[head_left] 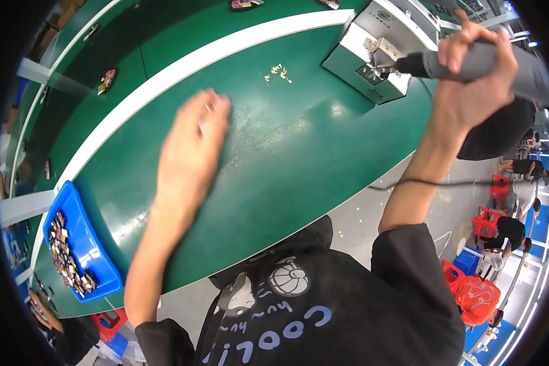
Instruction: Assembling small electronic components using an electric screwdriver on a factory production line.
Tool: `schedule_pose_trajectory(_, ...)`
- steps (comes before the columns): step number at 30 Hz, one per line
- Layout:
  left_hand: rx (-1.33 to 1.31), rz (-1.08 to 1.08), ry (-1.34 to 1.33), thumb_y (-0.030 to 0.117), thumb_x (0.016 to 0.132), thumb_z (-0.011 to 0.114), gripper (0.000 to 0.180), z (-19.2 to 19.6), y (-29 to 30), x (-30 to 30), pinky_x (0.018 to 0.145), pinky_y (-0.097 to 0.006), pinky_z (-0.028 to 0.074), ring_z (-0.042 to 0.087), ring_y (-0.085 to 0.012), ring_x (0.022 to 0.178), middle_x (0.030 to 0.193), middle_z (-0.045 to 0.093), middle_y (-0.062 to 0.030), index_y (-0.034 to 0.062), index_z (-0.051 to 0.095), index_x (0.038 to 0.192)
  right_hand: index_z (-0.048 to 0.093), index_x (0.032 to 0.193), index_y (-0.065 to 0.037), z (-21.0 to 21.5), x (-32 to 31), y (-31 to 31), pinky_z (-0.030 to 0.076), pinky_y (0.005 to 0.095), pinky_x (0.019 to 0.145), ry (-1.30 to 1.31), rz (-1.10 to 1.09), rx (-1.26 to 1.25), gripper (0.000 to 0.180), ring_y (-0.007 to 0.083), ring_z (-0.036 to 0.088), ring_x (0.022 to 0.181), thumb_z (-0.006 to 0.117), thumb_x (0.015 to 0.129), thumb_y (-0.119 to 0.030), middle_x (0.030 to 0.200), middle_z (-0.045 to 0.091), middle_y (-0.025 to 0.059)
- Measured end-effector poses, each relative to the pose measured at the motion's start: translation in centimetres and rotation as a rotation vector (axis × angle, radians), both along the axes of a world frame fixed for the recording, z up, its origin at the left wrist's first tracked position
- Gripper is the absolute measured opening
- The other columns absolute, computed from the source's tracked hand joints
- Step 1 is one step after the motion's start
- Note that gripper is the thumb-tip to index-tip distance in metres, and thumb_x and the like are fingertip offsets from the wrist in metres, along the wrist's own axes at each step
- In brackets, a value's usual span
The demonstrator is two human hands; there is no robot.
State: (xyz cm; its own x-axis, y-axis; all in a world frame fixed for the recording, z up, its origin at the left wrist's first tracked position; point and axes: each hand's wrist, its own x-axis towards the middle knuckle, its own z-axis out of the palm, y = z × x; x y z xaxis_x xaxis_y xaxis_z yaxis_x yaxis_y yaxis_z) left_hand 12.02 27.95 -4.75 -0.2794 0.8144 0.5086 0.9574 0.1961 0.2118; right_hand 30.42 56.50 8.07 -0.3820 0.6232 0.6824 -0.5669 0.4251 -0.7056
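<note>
My right hand (pixel 479 67) is wrapped round a grey electric screwdriver (pixel 534 76) with a black nose. Its tip reaches the metal mechanism at the front of a grey-white screw feeder box (pixel 369 52) on the far right of the green table. Over the middle left of the table, my left hand (pixel 192 140) is closed with its fingers curled and a little blurred. A small pale, shiny bit shows at its fingertips, too smeared to name. Several tiny yellowish pieces (pixel 279 73) lie loose on the table between the left hand and the feeder.
A blue tray (pixel 97 253) with many small dark parts stands at the left end of the green table (pixel 262 207). Beyond a white rail (pixel 207 46) runs a green belt carrying a few small assemblies (pixel 107 81). The screwdriver's cord (pixel 445 182) crosses behind my right forearm. Co-workers sit at right.
</note>
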Motion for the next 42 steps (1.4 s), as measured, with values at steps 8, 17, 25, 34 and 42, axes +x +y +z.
schedule_pose_trajectory(8, -0.069, 0.559, 0.227, 0.015, 0.090, 0.071, 0.055, 5.6, -1.3, -4.7, 0.109, -0.051, 0.039, 0.046, -0.0393, 0.134, 0.147, 0.045, -0.0183, 0.0152, 0.051, 0.142, 0.054, 0.079, -0.003, -2.4, -3.8, 2.0, 0.034, 0.0260, 0.034, 0.104, -0.231, -0.198, 0.028, 0.0119, 0.041, 0.035, 0.059, 0.097, -0.024, 0.062, 0.053, 0.0062)
schedule_pose_trajectory(17, -0.698, 1.454, -0.015, 0.043, 0.097, 0.063, 0.055, 4.1, -32.0, -2.4, 0.099, -0.052, 0.044, 0.054, -0.0440, 0.120, 0.129, 0.056, -0.0265, 0.0062, 0.055, 0.137, 0.058, 0.088, 0.002, -1.7, -4.4, -1.9, 0.036, 0.0292, 0.046, -0.160, 0.075, -0.313, 0.029, 0.0146, 0.042, 0.043, 0.063, 0.096, -0.025, 0.072, 0.056, 0.0109)
schedule_pose_trajectory(25, -0.231, 1.368, -0.080, 0.025, 0.092, 0.073, 0.033, 0.4, -36.0, -0.7, 0.091, -0.046, 0.048, 0.060, -0.0366, 0.103, 0.114, 0.059, -0.0222, 0.0027, 0.068, 0.115, 0.051, 0.094, -0.003, -4.2, -3.4, -10.5, 0.030, 0.0247, 0.039, -0.054, 0.297, -0.371, 0.027, 0.0104, 0.033, 0.041, 0.044, 0.103, -0.027, 0.076, 0.047, 0.0084)
schedule_pose_trajectory(34, -0.129, 1.529, -0.147, 0.020, 0.087, 0.077, 0.038, 2.5, -30.0, 2.0, 0.088, -0.047, 0.050, 0.061, -0.0341, 0.105, 0.115, 0.058, -0.0172, 0.0072, 0.064, 0.120, 0.048, 0.095, -0.003, -4.3, -2.9, -13.6, 0.028, 0.0236, 0.039, -0.044, 0.273, -0.314, 0.027, 0.0104, 0.033, 0.041, 0.041, 0.103, -0.028, 0.077, 0.045, 0.0081)
schedule_pose_trajectory(42, 0.118, 1.246, -0.145, 0.004, 0.076, 0.082, 0.043, 5.9, -23.1, 2.7, 0.087, -0.036, 0.050, 0.064, -0.0272, 0.098, 0.109, 0.067, -0.0121, 0.0031, 0.066, 0.116, 0.047, 0.094, -0.002, -4.0, -2.5, -13.8, 0.029, 0.0240, 0.037, -0.036, 0.226, -0.321, 0.029, 0.0113, 0.033, 0.041, 0.041, 0.103, -0.029, 0.076, 0.046, 0.0083)
